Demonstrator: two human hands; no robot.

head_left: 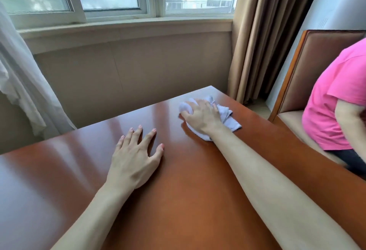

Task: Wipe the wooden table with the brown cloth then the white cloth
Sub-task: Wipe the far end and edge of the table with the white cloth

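A glossy wooden table (59,180) is seen from above. A crumpled white cloth (227,119) is pressed onto the table's far right corner by the right hand (202,115), its grip curled over the cloth. The left hand (134,160) is laid flat mid-table, fingers spread. A person in a pink shirt (336,101) is seated at right.
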